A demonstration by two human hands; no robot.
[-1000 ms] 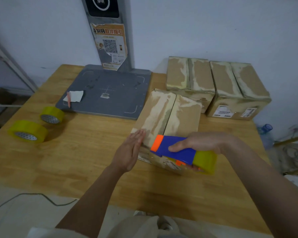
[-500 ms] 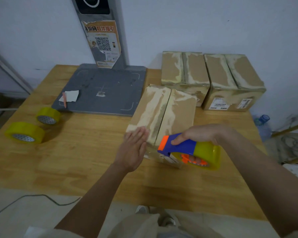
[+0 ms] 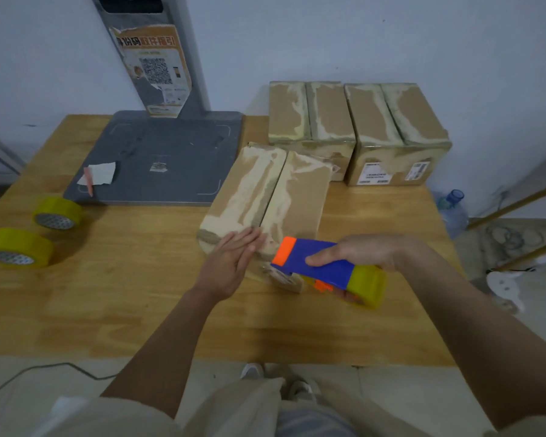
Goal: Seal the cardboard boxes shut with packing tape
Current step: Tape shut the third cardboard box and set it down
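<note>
A cardboard box (image 3: 284, 190) with worn, whitish flaps lies at the middle of the wooden table (image 3: 123, 294), its centre seam running away from me. My left hand (image 3: 230, 263) presses flat with straight fingers on the near end of its left flap. My right hand (image 3: 360, 250) grips a blue and orange tape dispenser (image 3: 322, 269) carrying a yellow tape roll, held at the box's near right corner. Two more boxes, one on the left (image 3: 309, 118) and one on the right (image 3: 394, 124), stand side by side against the wall behind.
A grey scale platform (image 3: 177, 152) with a post and a QR poster stands at the back left, a paper scrap on it. Two yellow tape rolls, the nearer (image 3: 16, 247) and the farther (image 3: 57, 212), lie at the table's left edge. A water bottle (image 3: 453, 209) stands on the floor at the right.
The dispenser dipped at the box's near end half a second ago and now sits level again at the near right corner. My left hand stays pressed on the left flap.
</note>
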